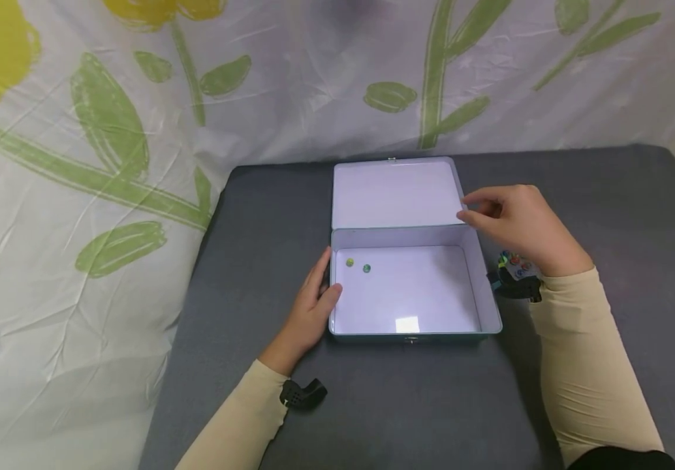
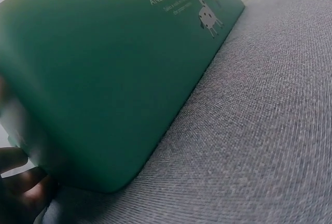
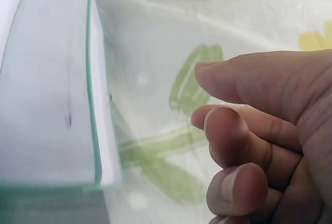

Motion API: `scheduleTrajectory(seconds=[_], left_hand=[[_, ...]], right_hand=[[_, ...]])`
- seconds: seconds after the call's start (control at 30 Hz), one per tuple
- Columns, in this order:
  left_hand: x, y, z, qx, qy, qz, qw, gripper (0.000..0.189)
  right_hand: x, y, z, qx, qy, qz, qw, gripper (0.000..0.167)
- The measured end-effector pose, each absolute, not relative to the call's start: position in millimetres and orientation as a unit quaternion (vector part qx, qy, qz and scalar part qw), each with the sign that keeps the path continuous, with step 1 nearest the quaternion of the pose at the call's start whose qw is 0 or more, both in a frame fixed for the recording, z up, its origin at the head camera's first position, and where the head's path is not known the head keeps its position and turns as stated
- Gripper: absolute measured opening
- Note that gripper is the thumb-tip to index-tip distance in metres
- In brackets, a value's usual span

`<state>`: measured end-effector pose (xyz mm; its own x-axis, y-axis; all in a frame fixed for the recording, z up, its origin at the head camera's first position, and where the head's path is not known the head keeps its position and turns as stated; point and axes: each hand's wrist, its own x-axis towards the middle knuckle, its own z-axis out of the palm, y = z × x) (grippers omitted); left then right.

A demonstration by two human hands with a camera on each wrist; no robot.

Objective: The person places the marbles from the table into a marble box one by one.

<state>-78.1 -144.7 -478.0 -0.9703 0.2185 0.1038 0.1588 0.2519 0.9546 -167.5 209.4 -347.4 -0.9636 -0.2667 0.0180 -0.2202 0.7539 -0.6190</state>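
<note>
A green tin box (image 1: 408, 294) with a white inside lies on the table, its hinged lid (image 1: 396, 196) laid back. Two small round beads, one yellow-green (image 1: 350, 262) and one darker green (image 1: 367, 268), sit in its far left part. My left hand (image 1: 308, 307) rests against the box's left side, fingers along the outer wall and thumb at the rim. The left wrist view shows the green outer wall (image 2: 114, 79) with a metal clasp and a printed giraffe. My right hand (image 1: 514, 219) hovers by the lid's right edge, fingers loosely bent, holding nothing.
Several small colourful round pieces (image 1: 514, 262) lie right of the box, partly hidden by my right wrist. A dark grey cloth covers the table (image 1: 408, 405). Behind it hangs a white curtain (image 1: 296, 85) printed with green leaves and yellow flowers.
</note>
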Motion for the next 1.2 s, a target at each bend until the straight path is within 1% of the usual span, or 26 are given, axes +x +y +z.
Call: scheduleTrajectory(seconds=[0.27, 0.43, 0.8, 0.93, 1.2], left_hand=[[-76.5, -147.2, -476.5, 0.111, 0.79, 0.603, 0.027, 0.068], [-75.4, -148.6, -478.7, 0.106, 0.79, 0.603, 0.023, 0.068], [-80.1, -147.0, -480.1, 0.109, 0.785, 0.609, 0.031, 0.068], [-81.8, -145.2, -481.1, 0.116, 0.786, 0.607, 0.033, 0.068], [-80.9, -144.1, -483.5, 0.118, 0.786, 0.606, 0.031, 0.069]], right_hand=[[-166.9, 235.7, -354.5, -0.113, 0.943, -0.313, 0.024, 0.037], [-166.6, 251.1, -362.3, -0.096, 0.947, -0.304, 0.046, 0.045], [-170.1, 288.6, -397.9, -0.082, 0.954, -0.271, 0.096, 0.048], [-169.2, 300.5, -407.2, -0.079, 0.955, -0.261, 0.115, 0.046], [-170.6, 308.6, -418.8, -0.079, 0.956, -0.255, 0.121, 0.039]])
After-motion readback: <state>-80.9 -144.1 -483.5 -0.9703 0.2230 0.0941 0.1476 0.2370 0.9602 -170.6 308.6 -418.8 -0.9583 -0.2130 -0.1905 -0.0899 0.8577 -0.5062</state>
